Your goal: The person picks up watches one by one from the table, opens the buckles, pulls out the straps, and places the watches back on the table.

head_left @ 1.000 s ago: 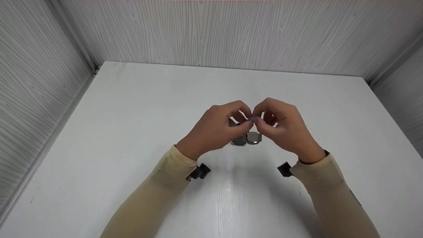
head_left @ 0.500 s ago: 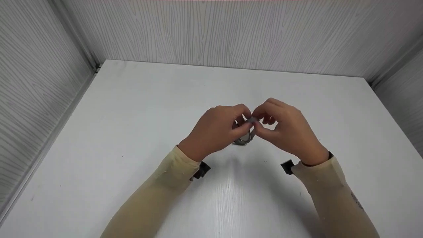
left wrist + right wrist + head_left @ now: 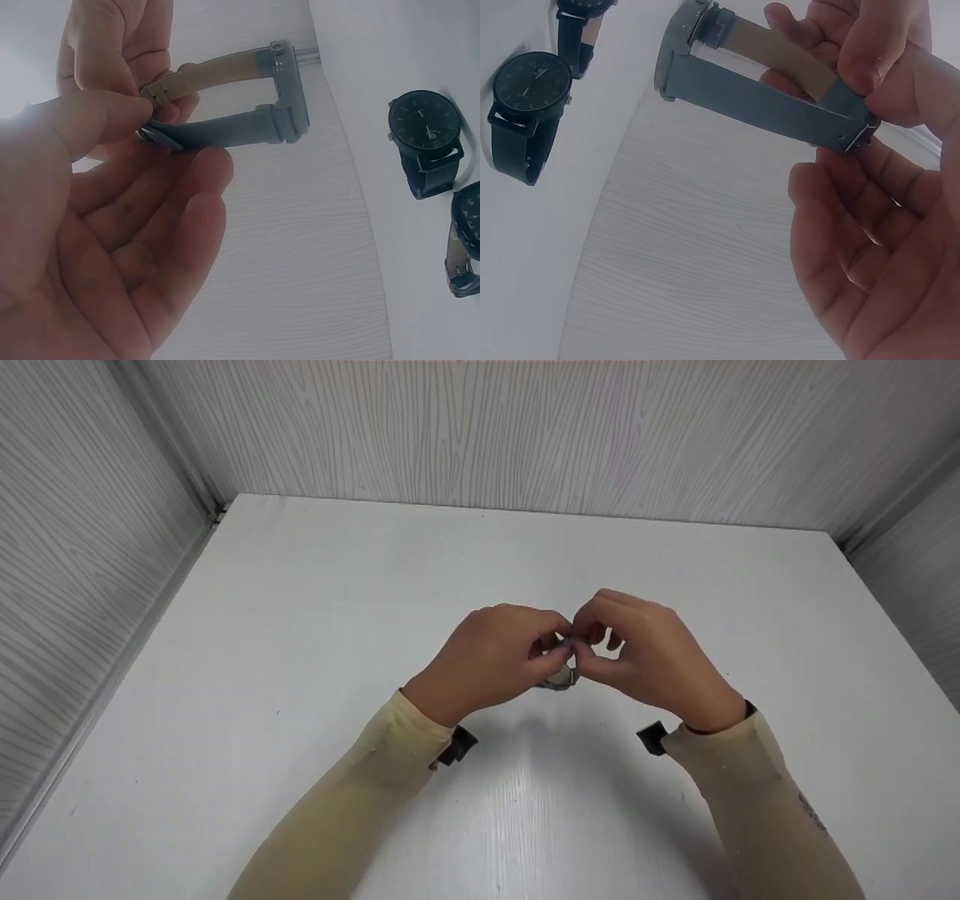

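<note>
A watch [image 3: 559, 680] with a grey-blue strap hangs below the fingertips, partly covered by the hands in the head view. Its two strap halves, tan on the inside, meet at the buckle. My left hand [image 3: 495, 656] pinches the buckle end of the strap [image 3: 225, 129] between thumb and fingers. From the other side my right hand [image 3: 645, 656] pinches the same end, its thumb close to the metal buckle [image 3: 862, 136]. The watch case [image 3: 676, 52] points away from both hands in the wrist views, seen edge-on.
Two black watches lie on the white table [image 3: 337, 585]. One black watch [image 3: 425, 124] shows whole in the left wrist view, another black watch [image 3: 466, 225] is cut by the frame edge. Grained panels [image 3: 480, 435] rise behind the table and at its sides.
The watch case, facing up flat one second ago, has turned and now hangs more edge-on below the fingers. Both hands have lowered slightly, their fingertips still together at the strap.
</note>
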`<state>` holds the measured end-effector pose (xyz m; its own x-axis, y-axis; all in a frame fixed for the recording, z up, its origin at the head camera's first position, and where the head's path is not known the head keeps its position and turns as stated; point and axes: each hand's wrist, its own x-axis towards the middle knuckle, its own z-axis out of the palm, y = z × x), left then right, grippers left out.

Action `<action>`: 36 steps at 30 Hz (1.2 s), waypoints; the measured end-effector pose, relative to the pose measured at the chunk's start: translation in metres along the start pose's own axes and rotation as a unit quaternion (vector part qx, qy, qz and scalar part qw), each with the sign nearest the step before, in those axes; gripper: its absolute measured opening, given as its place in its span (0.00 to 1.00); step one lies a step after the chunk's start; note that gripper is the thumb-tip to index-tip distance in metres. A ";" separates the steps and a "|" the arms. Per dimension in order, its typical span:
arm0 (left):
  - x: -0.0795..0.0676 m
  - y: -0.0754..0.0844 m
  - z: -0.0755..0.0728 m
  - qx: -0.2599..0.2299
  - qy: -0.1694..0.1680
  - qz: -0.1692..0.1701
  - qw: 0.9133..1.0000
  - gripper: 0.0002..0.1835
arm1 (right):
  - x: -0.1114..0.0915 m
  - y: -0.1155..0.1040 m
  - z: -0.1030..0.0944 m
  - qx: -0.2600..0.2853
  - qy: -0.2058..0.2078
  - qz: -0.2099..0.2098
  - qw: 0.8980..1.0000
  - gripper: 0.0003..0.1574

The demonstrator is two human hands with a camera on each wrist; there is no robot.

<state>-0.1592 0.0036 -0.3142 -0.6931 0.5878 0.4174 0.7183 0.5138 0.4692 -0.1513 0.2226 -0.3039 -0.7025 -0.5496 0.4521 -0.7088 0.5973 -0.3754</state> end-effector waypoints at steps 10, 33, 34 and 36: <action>0.001 0.003 -0.005 -0.114 -0.010 -0.043 0.993 0.07 | 0.002 0.001 0.000 0.091 0.026 0.017 0.995 0.11; 0.002 0.005 -0.008 -0.237 0.017 -0.099 0.966 0.08 | 0.005 0.000 0.004 0.216 0.071 0.059 0.972 0.02; 0.002 0.005 -0.008 -0.233 0.019 -0.098 0.967 0.08 | 0.005 0.000 0.003 0.207 0.072 0.059 0.974 0.02; 0.003 0.005 -0.007 -0.224 0.022 -0.094 0.970 0.07 | 0.004 -0.001 0.003 0.186 0.072 0.057 0.978 0.02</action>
<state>-0.1577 0.0033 -0.3048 -0.8185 0.4770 0.3202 0.4872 0.2808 0.8269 -0.1541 0.2184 -0.3037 -0.7809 -0.3883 0.4892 -0.6194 0.3807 -0.6866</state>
